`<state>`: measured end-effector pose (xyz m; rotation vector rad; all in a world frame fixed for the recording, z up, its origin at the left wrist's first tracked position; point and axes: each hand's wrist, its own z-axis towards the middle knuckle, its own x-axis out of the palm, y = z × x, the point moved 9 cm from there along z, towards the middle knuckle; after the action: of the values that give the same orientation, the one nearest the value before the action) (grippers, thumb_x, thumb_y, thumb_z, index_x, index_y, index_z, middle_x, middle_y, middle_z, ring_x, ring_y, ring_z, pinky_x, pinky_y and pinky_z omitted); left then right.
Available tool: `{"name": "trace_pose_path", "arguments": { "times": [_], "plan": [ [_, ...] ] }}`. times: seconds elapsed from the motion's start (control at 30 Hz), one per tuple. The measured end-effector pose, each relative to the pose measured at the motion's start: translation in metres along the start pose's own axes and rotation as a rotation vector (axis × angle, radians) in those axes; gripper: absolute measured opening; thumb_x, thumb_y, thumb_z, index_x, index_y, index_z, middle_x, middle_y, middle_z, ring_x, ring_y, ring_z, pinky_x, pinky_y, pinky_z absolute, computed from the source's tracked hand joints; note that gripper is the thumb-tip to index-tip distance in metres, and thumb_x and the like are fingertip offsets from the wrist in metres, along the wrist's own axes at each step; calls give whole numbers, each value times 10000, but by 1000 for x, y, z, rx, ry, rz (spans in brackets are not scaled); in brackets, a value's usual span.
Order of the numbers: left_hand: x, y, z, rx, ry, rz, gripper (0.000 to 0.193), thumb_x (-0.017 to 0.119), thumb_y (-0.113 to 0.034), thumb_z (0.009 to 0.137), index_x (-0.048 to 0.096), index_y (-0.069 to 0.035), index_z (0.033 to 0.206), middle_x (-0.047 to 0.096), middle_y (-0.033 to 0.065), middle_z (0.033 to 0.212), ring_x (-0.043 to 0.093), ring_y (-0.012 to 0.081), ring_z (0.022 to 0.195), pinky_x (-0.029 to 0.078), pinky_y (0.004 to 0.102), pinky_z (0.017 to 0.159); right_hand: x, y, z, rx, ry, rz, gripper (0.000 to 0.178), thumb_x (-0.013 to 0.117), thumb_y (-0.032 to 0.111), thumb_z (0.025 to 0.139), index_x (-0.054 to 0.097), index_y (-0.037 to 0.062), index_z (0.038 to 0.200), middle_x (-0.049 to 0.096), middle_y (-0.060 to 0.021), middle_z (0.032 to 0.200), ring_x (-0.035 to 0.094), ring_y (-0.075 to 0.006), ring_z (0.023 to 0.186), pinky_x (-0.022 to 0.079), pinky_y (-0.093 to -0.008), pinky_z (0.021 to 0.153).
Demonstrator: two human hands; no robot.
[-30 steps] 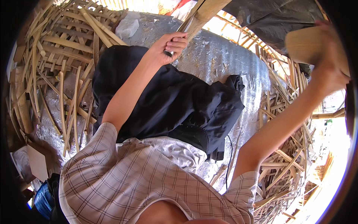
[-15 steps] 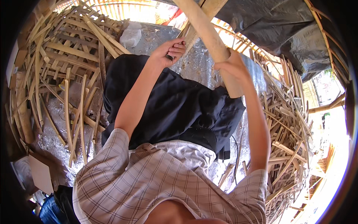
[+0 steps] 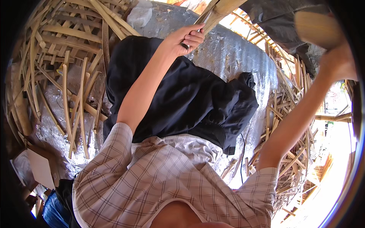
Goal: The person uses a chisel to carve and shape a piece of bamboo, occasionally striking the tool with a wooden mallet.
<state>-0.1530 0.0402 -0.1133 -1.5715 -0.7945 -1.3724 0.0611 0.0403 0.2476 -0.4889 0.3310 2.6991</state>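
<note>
My left hand (image 3: 190,40) is closed round the dark handle of a knife (image 3: 184,46). The thin blade runs up from the fist along a bamboo piece (image 3: 224,9); whether it is set into the bamboo I cannot tell. Far off to the right, my right hand (image 3: 338,62) is raised and blurred, gripping a thick, pale bamboo or wooden club (image 3: 313,28) that is smeared by motion. Black cloth (image 3: 171,95) covers my lap below the left hand.
A woven bamboo basket (image 3: 72,36) and loose bamboo strips (image 3: 81,102) lie at left. More split bamboo (image 3: 296,152) is heaped at right. Dark plastic sheeting (image 3: 273,19) hangs at the upper right, and a whitish block (image 3: 139,16) sits on the grey sheet (image 3: 224,49).
My right hand has swung the club up and out to the right, away from the bamboo piece. My left hand with the knife sits slightly higher and further right in view.
</note>
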Motion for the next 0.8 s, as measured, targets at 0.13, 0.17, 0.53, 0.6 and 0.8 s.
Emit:
{"name": "trace_pose_path", "arguments": {
  "times": [0.13,0.17,0.53,0.6,0.8],
  "plan": [
    [-13,-10,-7,-25,-32,33,221,587,-179,1043,495,-4,942,362,-52,653,303,-17,413,237,134,300,103,-39,-167,282,600,-289,594,782,180,758,561,-75,1247,679,-253,1121,661,-345,1099,519,-402,946],
    [-22,-8,-6,-40,-34,39,219,590,-176,1040,497,-5,942,361,-54,651,305,-17,412,234,135,299,121,-48,-215,483,952,-371,685,827,177,684,541,-105,1239,666,-328,1115,657,-394,1145,509,-433,970],
    [-14,-4,-1,-18,-59,79,213,572,-159,1046,495,-16,909,366,-56,633,302,-8,404,228,148,296,128,-20,-188,1224,822,566,486,789,144,733,602,-57,1134,689,-172,870,679,-226,638,561,-379,576],
    [-18,-6,-11,-6,-65,74,223,549,-175,1061,486,-22,911,362,-56,628,289,-9,399,226,148,292,131,-7,-149,1155,813,718,430,794,162,749,630,-57,1081,695,-178,850,680,-224,635,563,-385,569],
    [-23,-10,-11,-25,-47,36,225,533,-185,1070,477,-18,930,355,-55,630,292,-8,397,235,150,285,21,42,6,432,302,295,449,787,230,751,650,-85,1040,694,-188,922,702,-255,799,559,-364,734]
  ]
}}
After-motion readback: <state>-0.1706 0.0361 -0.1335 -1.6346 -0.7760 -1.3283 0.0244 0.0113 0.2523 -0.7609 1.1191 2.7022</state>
